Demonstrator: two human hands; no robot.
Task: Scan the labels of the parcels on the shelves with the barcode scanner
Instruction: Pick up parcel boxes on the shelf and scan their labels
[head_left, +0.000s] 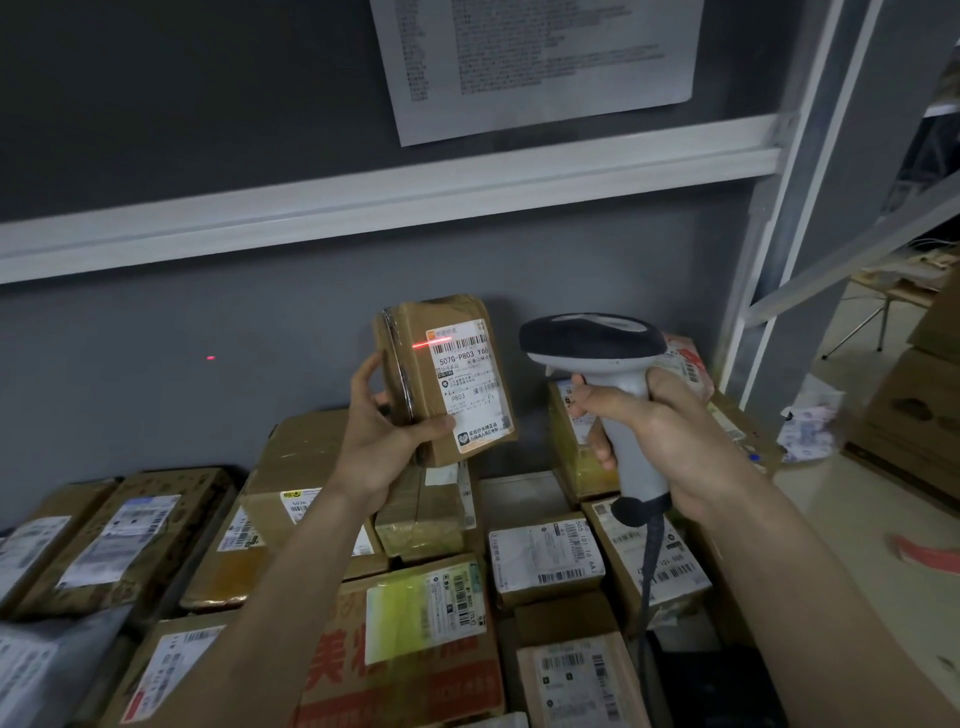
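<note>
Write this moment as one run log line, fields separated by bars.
left hand holds parcel | right hand grips scanner | red beam on label's left edge

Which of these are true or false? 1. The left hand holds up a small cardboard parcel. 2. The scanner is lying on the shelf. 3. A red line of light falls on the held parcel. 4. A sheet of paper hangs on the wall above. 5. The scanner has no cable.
1. True. The left hand grips a small cardboard parcel, its label turned toward the camera.
2. False. The right hand holds the scanner by its handle, raised above the other parcels.
3. True. The red line crosses the parcel's upper part, at the label's top left corner.
4. True. A printed sheet of paper hangs on the grey wall.
5. False. A dark cable hangs from the bottom of the handle.
</note>
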